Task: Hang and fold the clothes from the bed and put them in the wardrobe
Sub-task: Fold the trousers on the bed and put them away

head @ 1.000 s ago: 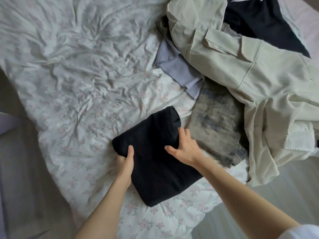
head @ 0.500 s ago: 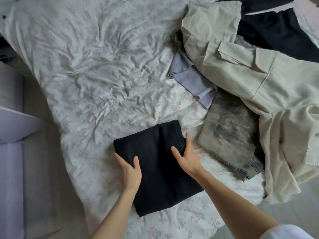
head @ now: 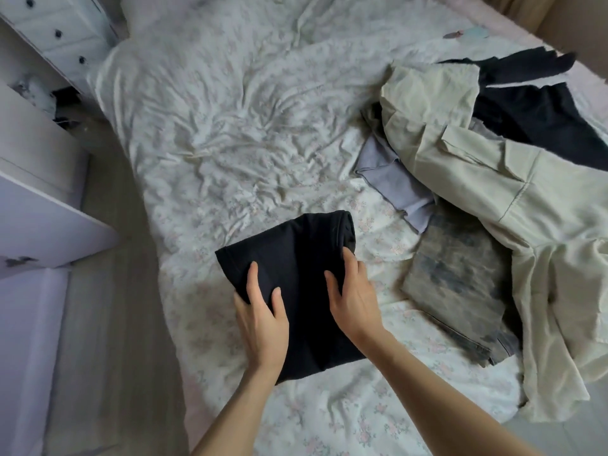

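Note:
A folded black garment [head: 296,258] lies on the floral bed sheet [head: 230,126] near the bed's front edge. My left hand [head: 261,319] holds its left side, thumb and one finger on top, the other fingers over the edge. My right hand [head: 355,294] holds its right side, thumb on the cloth and fingers along the edge. To the right lie folded grey washed jeans [head: 460,284], a lavender garment [head: 391,179], a big beige garment [head: 513,199] and another black garment [head: 539,123], heaped together.
A white drawer unit [head: 56,31] stands at the top left beside the bed. Pale lavender furniture panels [head: 36,222] jut in from the left. A strip of wooden floor [head: 125,324] runs between them and the bed.
The view has pulled back and tilted up, showing more of the bed and the drawer unit. My left hand has moved further onto the black garment; my right hand stays at its right edge.

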